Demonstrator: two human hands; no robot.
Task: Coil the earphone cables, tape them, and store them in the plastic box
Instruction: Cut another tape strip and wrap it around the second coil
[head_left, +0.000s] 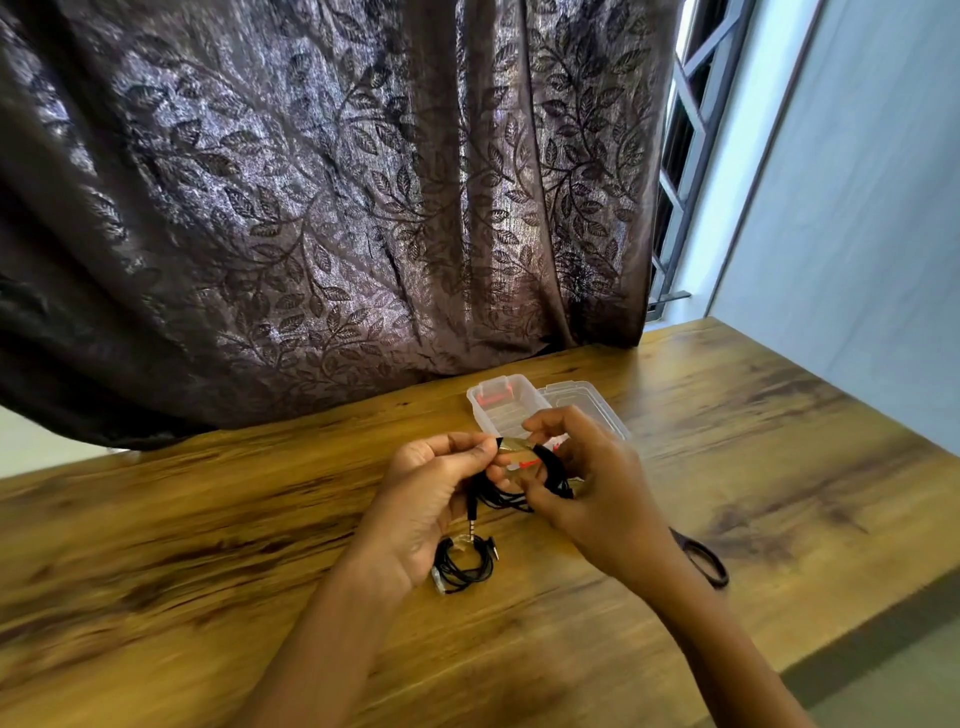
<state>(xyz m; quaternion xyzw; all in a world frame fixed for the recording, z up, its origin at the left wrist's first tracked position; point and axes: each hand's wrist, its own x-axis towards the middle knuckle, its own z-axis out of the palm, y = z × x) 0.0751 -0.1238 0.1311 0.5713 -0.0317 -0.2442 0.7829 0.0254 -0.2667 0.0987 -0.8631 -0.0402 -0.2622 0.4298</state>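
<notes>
Both hands hold a coiled black earphone cable (506, 500) above the wooden table (260, 545). My left hand (426, 499) pinches the coil's upper left part, and its plug hangs down beside the palm. My right hand (582, 478) grips the coil's right side and pinches a strip of clear tape (514, 445) stretched between the two hands. A second coiled black earphone cable (465, 566) lies on the table under my left hand. The clear plastic box (498, 410) stands open just behind the hands, its lid (587, 395) lying to the right.
Black scissors (704, 561) lie on the table to the right of my right forearm. A dark leaf-patterned curtain (311, 208) hangs down to the table's back edge. The table's right edge (883, 597) runs diagonally, with floor beyond it.
</notes>
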